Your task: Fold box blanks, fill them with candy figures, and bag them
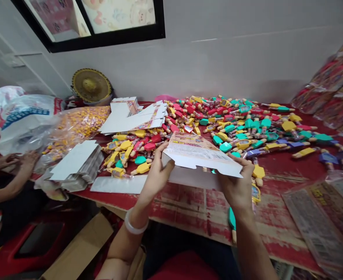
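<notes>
Between my two hands I hold a printed cardboard box (pixel 200 149), its white flap edge facing me and its near side gaping. My left hand (pixel 159 167) grips the box's left end, thumb in front and fingers behind. At the right end, my right hand (pixel 239 181) is closed on the cardboard, with some fingers hidden underneath. Just beyond the box lies a wide heap of small wrapped toy-like sticks (pixel 218 116) with yellow, green, red and purple tops. Flat white-and-printed box blanks (pixel 136 120) lie on the heap's left side.
A stack of folded white boxes (pixel 75 163) stands left on the red table (pixel 185 210). Behind it is a clear bag of small yellow pieces (pixel 80 120). Printed plastic packs (pixel 317 210) lie right, more piled against the wall (pixel 334 85). Another person's hands (pixel 25 163) are at far left.
</notes>
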A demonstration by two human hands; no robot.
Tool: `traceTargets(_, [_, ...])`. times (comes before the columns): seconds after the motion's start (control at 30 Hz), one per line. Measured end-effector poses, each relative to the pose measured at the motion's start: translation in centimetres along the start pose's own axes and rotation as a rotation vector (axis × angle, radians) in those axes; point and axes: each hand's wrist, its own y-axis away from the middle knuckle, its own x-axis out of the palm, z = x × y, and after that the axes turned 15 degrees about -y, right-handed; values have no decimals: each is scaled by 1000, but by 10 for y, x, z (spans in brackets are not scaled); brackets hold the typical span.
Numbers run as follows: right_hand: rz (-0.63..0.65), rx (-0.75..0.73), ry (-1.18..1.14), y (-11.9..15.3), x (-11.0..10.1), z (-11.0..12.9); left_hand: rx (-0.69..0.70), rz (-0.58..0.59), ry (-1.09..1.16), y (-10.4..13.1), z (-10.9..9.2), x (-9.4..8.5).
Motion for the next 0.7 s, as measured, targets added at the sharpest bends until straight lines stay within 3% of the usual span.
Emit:
traceTargets(0.13, [12,-59,128,1,2,5,39,-38,-47,-1,2,5])
traceTargets(0.27, [119,-79,154,-1,-6,13,35,-114,-77,-1,3,9])
traceTargets(0.47, [275,-47,267,-3,-18,32,9,-113,-82,-3,5,11])
traceTargets(0.6, [170,-41,317,-1,-11,32,-14,-128,-57,0,6,14])
traceTargets(0.7, [100,-47,348,-1,-17,25,-15,-1,83,4,0,10])
